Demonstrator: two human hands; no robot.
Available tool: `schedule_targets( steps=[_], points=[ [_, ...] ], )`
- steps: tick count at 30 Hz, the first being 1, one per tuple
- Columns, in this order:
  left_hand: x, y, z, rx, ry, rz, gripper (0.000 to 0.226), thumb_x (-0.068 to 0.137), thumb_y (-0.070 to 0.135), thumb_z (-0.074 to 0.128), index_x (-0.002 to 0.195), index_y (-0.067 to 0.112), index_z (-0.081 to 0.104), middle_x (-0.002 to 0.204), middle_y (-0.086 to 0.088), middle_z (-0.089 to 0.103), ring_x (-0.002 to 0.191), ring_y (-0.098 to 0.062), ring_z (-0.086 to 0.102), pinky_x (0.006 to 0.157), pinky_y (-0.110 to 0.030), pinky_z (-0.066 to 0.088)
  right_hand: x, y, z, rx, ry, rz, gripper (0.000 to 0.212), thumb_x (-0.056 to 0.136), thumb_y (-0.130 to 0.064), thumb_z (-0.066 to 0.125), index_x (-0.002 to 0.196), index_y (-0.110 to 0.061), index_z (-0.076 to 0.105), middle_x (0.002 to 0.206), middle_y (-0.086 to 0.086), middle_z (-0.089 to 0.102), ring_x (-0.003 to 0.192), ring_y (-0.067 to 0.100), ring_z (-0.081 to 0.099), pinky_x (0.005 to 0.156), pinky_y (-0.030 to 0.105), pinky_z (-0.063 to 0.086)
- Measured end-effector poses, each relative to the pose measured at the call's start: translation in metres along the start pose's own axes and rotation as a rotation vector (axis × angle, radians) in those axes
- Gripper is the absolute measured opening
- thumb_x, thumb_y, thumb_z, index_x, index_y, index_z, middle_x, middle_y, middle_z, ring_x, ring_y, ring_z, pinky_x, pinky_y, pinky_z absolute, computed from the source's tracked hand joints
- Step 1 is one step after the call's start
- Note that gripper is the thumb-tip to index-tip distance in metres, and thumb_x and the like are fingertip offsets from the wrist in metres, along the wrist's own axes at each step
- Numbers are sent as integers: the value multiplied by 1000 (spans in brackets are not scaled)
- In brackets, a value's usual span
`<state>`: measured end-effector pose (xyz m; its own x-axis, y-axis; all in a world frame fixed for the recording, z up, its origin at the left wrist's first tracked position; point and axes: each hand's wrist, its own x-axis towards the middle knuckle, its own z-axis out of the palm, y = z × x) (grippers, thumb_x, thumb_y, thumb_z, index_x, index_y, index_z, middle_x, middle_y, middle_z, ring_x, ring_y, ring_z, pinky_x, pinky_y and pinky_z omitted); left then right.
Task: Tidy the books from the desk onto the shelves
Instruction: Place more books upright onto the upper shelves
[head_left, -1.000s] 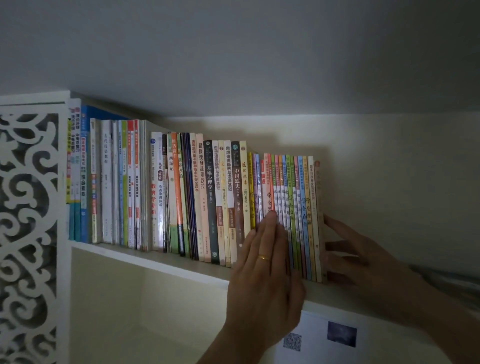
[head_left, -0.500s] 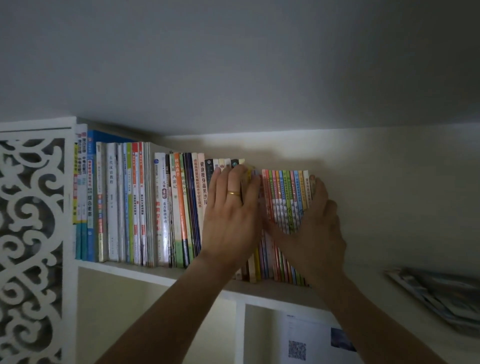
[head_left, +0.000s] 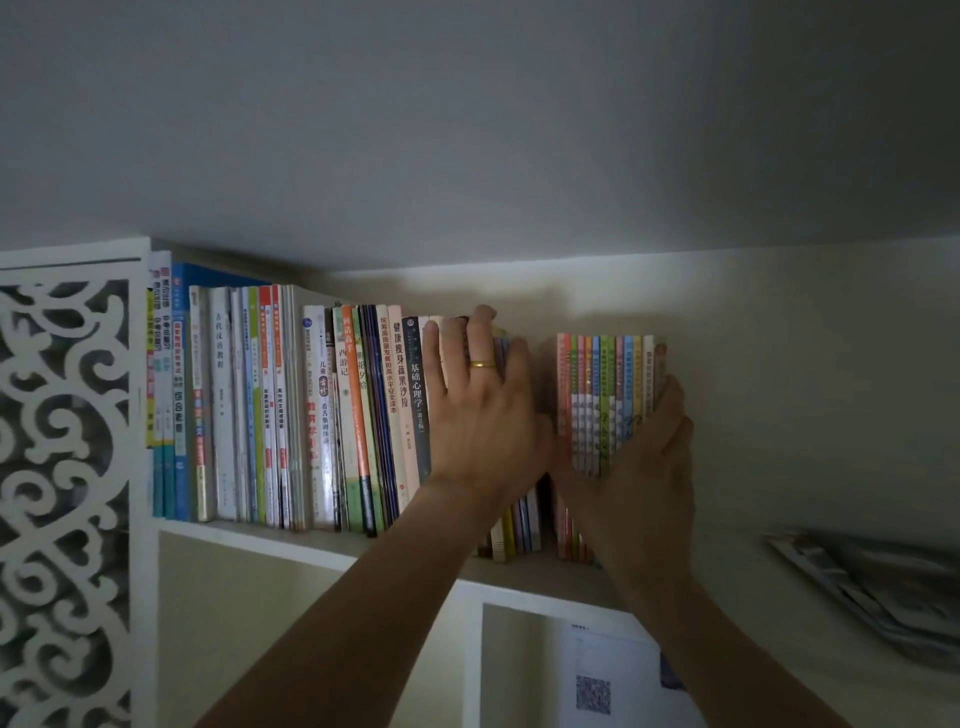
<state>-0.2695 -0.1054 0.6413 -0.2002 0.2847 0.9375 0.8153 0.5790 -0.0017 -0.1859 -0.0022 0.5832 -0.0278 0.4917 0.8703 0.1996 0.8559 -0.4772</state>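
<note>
1. L hand (head_left: 480, 410): fingers straight, flat against spines of main book row (head_left: 291, 415), upright on top shelf (head_left: 322, 551), ~9 o'clock of centre.
2. R hand (head_left: 644, 467): thumb and fingers wrapped round thin colourful set (head_left: 605, 395); dark gap separates it from the row.
3. Magazines (head_left: 872, 587) lie flat, ~4 o'clock.

The main row of books (head_left: 311, 415) stands upright on the top shelf (head_left: 291, 543). A smaller set of books (head_left: 605, 395) stands at 3 o'clock from it, across a gap. Stacked magazines (head_left: 872, 587) lie further toward 3 o'clock. The fretwork panel (head_left: 62, 493) bounds the row at 9 o'clock.
</note>
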Motion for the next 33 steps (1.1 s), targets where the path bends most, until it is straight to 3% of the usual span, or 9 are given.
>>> schedule_targets(
  steps=[3,8,10,14,18,23,27,30,33],
  points=[
    [-6,7,-7,-65,113,-29,47,81,41,55,120,15,59,140,-18,44,132,-36,38,117,-55,27,0,0,-3,6,20,8,122,74,-73,70,156,-8,9,138,18,42,118,39,53,82,49,55],
    [-26,22,-22,-362,166,27,33,99,23,62,119,25,36,76,7,56,56,-12,56,50,-30,49,-4,9,-8,86,-88,26,125,70,-66,76,157,-20,0,135,14,38,107,34,56,77,46,57],
    [-33,19,-33,-438,197,4,31,105,20,57,124,27,33,70,7,59,47,-10,58,42,-31,52,-7,13,-10,151,-158,64,129,66,-55,85,157,-25,-2,134,12,38,101,26,52,78,44,56],
    [-51,-2,-70,-493,281,-49,46,101,16,61,137,17,32,94,-4,68,60,-9,66,48,-17,57,-10,15,-10,212,-297,66,130,64,-39,92,156,-24,1,133,12,38,98,21,46,78,36,48],
    [-63,-16,-96,-492,241,-48,42,101,19,60,134,19,34,105,8,59,66,-4,65,53,-7,54,-9,9,-5,242,-430,45,132,63,-39,91,155,-29,-3,128,7,36,106,29,54,87,49,55],
    [-86,-2,-139,-482,355,-146,46,95,22,67,131,25,39,89,29,57,66,4,68,51,-12,55,0,18,-14,304,-567,68,116,77,-25,82,156,-30,-4,138,10,34,106,12,32,93,35,40],
    [-86,-8,-178,-467,418,-176,46,91,25,73,127,23,46,97,36,56,75,-2,70,59,-37,60,-8,4,-16,142,-544,108,119,74,-31,80,154,-33,-9,134,14,28,120,35,37,101,47,42],
    [-77,-4,-178,-526,348,-181,43,91,21,74,124,22,47,93,36,58,81,6,70,56,-13,54,3,10,-21,176,-700,135,133,64,-38,90,153,-40,-9,134,8,28,124,28,34,106,47,37],
    [-65,15,-156,-606,313,-211,42,91,16,74,119,23,44,90,27,64,75,10,68,55,-11,54,10,20,-48,533,-705,297,77,78,-33,83,135,-42,31,125,-1,59,116,21,60,99,47,51]
  ],
)
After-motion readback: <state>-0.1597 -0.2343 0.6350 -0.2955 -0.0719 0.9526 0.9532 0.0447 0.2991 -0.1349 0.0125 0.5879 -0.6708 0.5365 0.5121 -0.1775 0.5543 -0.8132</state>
